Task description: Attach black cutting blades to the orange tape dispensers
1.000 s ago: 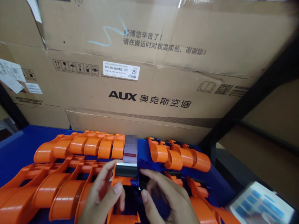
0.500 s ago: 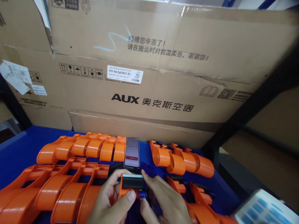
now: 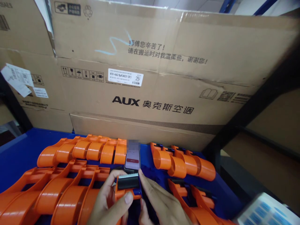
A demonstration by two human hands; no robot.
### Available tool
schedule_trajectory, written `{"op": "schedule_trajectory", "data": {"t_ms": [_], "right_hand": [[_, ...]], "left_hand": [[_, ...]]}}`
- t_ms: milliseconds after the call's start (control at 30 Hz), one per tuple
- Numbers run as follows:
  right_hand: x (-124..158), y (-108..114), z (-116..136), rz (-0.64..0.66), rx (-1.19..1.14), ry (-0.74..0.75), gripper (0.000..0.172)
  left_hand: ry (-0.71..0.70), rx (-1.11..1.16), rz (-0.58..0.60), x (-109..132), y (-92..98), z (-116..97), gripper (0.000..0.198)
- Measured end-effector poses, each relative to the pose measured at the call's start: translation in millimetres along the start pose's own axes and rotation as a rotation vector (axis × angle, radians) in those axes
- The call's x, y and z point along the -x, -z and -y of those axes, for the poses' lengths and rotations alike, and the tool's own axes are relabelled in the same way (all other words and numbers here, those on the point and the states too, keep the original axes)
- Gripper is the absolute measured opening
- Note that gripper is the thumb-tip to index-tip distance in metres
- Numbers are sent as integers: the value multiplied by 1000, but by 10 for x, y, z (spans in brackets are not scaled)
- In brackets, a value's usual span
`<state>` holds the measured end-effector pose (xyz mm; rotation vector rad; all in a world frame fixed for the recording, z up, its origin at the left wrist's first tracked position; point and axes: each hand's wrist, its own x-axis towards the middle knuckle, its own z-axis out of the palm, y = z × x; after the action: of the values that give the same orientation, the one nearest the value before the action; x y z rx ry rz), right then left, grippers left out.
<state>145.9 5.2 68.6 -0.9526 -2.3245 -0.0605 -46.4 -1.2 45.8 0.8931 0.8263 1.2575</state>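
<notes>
Low in the middle, an orange tape dispenser [image 3: 127, 185] shows a serrated metal blade along its top, a black roller below it and a dark blue part at its lower right. My left hand [image 3: 109, 200] is wrapped round its left side, with the thumb pressed on the orange front. My right hand [image 3: 161, 203] grips the right side, index finger along the edge by the blade and thumb lower down. The dispenser's underside is hidden by my hands.
Orange dispensers stand in rows at left [image 3: 67, 200] and right [image 3: 182, 162] on the blue shelf [image 3: 16, 156]. A phone [image 3: 132, 161] leans behind my hands. A large cardboard box [image 3: 154, 84] walls the back; a black post [image 3: 253, 90] and a white-and-blue box [image 3: 267, 211] are at right.
The dispenser has shifted slightly left and tilted a little in my hands. Its dark blue part sits further inward against the orange body. Both hands keep their hold.
</notes>
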Motion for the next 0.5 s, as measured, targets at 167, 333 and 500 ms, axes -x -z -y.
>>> {"op": "schedule_trajectory", "data": {"t_ms": [167, 333, 500], "right_hand": [[24, -112, -9, -97, 75, 52, 73], [82, -242, -58, -153, 66, 125, 69], [99, -292, -72, -206, 140, 130, 69]], "left_hand": [[-46, 21, 13, -11, -31, -66, 34], [-30, -32, 65, 7, -16, -116, 31], [-2, -8, 112, 13, 9, -125, 32]]}}
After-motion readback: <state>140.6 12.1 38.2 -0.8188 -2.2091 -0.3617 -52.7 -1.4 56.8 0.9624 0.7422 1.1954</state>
